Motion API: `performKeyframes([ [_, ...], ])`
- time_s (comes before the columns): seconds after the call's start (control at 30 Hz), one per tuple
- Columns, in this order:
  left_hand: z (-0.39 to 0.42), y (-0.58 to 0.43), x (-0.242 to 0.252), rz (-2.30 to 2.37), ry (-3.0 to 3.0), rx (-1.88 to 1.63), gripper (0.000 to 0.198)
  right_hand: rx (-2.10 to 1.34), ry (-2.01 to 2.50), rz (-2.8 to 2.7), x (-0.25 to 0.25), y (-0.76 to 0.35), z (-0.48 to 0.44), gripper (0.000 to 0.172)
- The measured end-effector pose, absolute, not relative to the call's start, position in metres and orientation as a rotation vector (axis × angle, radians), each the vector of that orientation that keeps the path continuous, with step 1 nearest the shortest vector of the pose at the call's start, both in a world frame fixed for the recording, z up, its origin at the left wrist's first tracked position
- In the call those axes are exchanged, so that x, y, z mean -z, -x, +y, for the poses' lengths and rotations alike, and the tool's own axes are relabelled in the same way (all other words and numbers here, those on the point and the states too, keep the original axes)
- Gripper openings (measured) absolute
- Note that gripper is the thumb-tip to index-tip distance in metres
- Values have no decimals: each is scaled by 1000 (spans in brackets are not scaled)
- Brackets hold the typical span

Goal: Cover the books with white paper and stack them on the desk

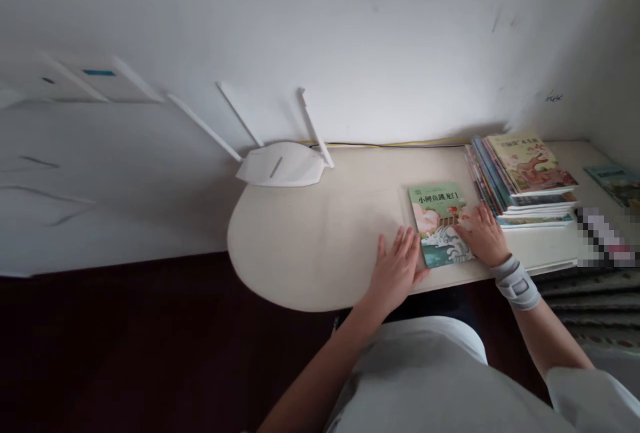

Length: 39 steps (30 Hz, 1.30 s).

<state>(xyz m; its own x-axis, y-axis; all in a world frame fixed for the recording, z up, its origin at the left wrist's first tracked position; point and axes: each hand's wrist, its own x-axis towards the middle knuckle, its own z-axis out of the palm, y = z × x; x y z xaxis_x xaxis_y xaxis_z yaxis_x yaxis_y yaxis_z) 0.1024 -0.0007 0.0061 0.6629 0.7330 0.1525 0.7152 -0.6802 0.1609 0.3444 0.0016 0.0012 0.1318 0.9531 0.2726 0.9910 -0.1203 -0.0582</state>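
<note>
A thin green picture book [440, 223] lies flat near the front edge of the pale table [300, 239], its cover showing pink shapes and white waves. Beside its left edge my left hand [397, 269] rests on the table, fingers spread and thumb at the book's lower left corner. My right hand [483, 234], with a grey wrist wrap, lies over the book's right edge with its thumb on the cover; its fingers are extended. Just beyond my right hand stands a pile of books [535, 163], a yellow one with a tree picture on top.
A white router [283, 165] with raised antennas sits at the table's back left, against the wall. Thin cables run along the back edge. Another book [617, 183] and a blurred-out item [605, 236] lie at the far right.
</note>
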Motion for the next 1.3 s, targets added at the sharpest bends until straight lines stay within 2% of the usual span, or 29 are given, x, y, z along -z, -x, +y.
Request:
performKeyframes([
  [0.1,-5,-117,-4,1087,-2824,-346,60,241,2227,-1905,-8,-341,-2,53],
  [0.23,-8,-124,3,1110,-2827,-353,53,225,2216,-1881,-12,-334,-1,46],
  [0.47,-3,-121,9,1180,-2777,-429,60,140,2146,-1845,-25,-332,-1,56],
  [0.6,-1,-119,8,1213,-2757,-405,57,-116,1909,-1824,-36,-333,3,61],
  [0.83,6,-108,8,1144,-2781,-359,54,-782,1430,-1640,-50,-327,-7,66],
  [0.93,8,-104,7,1091,-2766,-381,57,-918,1271,-1622,-57,-315,-4,69],
  [1.07,7,-101,4,1047,-2715,-419,60,-858,1175,-1786,-67,-290,23,74],
  [1.3,3,-99,-2,1036,-2670,-381,43,-577,1396,-2263,-73,-245,54,76],
])
